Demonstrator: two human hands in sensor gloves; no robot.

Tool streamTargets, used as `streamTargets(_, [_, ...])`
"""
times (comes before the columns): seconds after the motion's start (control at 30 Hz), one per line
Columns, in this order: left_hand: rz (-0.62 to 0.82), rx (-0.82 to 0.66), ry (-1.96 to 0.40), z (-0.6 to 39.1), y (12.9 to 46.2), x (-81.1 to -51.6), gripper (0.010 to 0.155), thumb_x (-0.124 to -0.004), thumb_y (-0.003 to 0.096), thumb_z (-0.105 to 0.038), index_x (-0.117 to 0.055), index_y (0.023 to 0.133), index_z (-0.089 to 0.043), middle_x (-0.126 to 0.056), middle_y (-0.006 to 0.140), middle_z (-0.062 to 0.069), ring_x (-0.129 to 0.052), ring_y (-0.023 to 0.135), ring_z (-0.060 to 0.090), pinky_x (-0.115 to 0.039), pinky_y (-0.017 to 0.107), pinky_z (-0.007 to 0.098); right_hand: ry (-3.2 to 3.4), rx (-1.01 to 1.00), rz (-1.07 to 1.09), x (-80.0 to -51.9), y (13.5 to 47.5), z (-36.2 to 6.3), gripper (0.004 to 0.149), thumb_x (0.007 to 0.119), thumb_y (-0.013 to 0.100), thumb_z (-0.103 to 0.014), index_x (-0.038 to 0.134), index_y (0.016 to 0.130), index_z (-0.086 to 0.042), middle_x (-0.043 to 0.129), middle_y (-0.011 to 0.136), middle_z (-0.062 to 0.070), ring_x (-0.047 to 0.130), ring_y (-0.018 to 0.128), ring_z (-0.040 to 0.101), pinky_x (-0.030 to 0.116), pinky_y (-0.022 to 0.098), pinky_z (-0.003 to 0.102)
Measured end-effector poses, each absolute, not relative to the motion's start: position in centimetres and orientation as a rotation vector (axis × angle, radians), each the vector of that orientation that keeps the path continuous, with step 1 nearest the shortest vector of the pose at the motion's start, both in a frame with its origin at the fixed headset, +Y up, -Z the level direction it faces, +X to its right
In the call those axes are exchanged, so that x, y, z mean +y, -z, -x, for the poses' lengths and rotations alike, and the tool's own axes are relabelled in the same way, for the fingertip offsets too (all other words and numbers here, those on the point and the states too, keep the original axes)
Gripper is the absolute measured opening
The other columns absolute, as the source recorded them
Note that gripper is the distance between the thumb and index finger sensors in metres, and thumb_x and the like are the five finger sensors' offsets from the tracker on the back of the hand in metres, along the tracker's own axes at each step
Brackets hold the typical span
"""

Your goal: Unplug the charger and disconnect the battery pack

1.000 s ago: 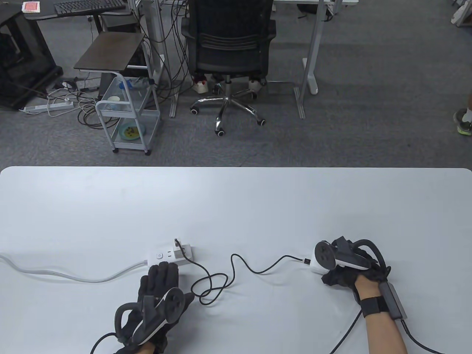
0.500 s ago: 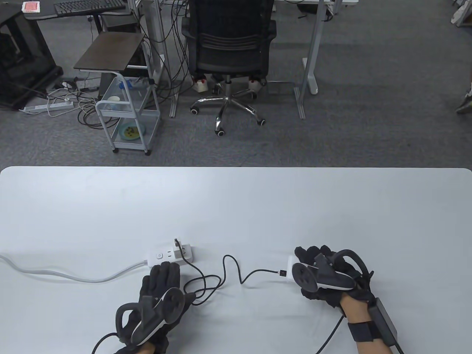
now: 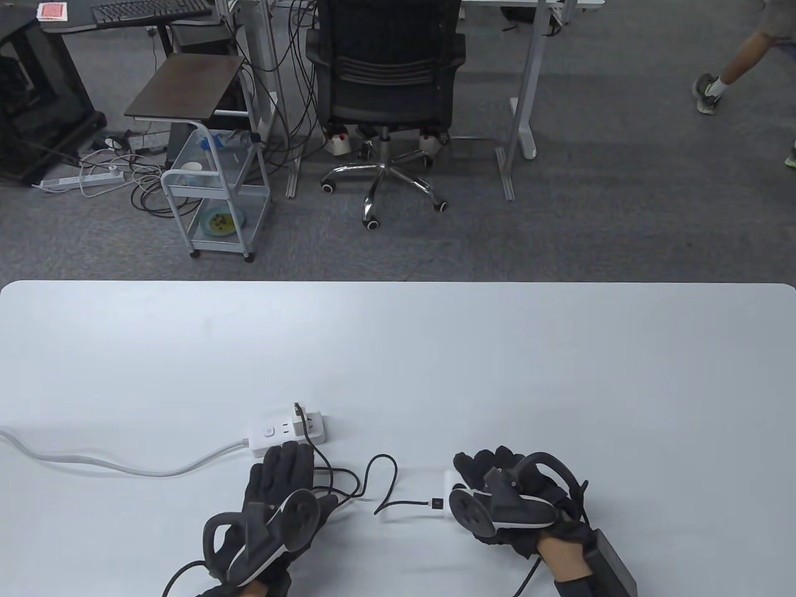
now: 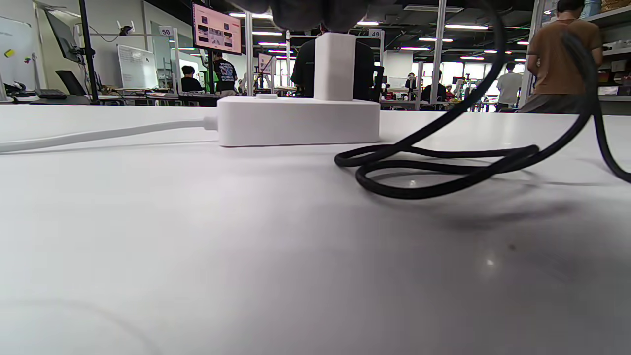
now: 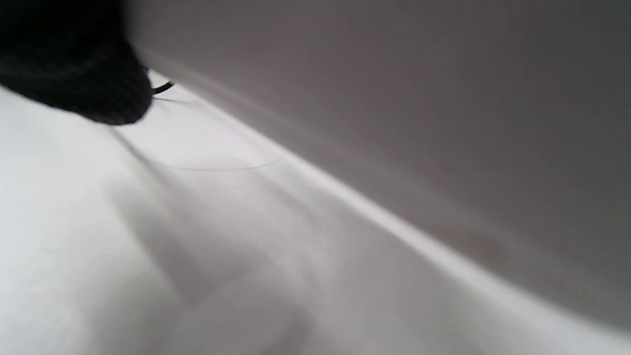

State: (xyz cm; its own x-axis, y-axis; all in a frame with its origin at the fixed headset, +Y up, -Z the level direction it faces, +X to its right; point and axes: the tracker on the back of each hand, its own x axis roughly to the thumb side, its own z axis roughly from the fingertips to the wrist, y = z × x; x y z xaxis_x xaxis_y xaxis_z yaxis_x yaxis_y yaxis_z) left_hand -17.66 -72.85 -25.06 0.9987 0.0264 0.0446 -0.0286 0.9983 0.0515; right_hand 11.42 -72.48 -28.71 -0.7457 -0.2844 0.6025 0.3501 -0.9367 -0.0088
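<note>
Both hands are low on the white worktop (image 3: pixel 435 348). With my right hand (image 3: pixel 510 504) I hold the white battery pack (image 3: pixel 449 494), fingers wrapped over it; only its left end shows, where the black cable (image 3: pixel 379 491) is plugged in. My left hand (image 3: pixel 280 497) lies flat with the fingers stretched forward and holds nothing; its fingertips are just beside the white power strip (image 3: pixel 287 429). Loops of the cable lie beside and partly under this hand. The white charger (image 4: pixel 335 66) stands upright in the power strip, plugged in. In the right wrist view I see only blurred white surface and a dark glove.
</note>
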Motion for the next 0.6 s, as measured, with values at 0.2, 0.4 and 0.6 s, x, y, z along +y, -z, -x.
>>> streamTargets(0.2, [-0.057,-0.056,-0.028,17.4,25.0,-72.9,0.085,-0.058,0.0448,-0.074,-0.041,0.117,-0.033,-0.051,0.125,-0.003,-0.061,0.119,0.026,-0.054,0.087,0.041,2.605,-0.158,0.942,-73.4,28.4,-9.7,0.109,0.080,0.020,-0.070,0.043,0.106,-0.013,0.060,0.103,0.025,0.071,0.081,0.048,0.075,0.056,0.056])
streamTargets(0.4, [-0.106,-0.095,-0.019,16.8,24.6,-72.6,0.084,-0.059,0.0447,-0.074,-0.042,0.116,-0.034,-0.051,0.125,-0.005,-0.060,0.120,0.024,-0.054,0.088,0.041,2.593,-0.132,0.989,-73.3,27.8,-8.7,0.108,0.077,0.023,-0.070,0.042,0.106,-0.012,0.059,0.103,0.025,0.071,0.081,0.048,0.075,0.056,0.056])
streamTargets(0.6, [-0.170,-0.146,0.005,15.9,24.2,-72.4,0.082,-0.060,0.0447,-0.073,-0.044,0.116,-0.036,-0.054,0.124,-0.006,-0.063,0.119,0.023,-0.055,0.088,0.040,2.599,-0.134,1.022,-73.5,27.4,-8.6,0.107,0.077,0.024,-0.070,0.041,0.106,-0.011,0.058,0.104,0.025,0.070,0.081,0.048,0.075,0.056,0.056])
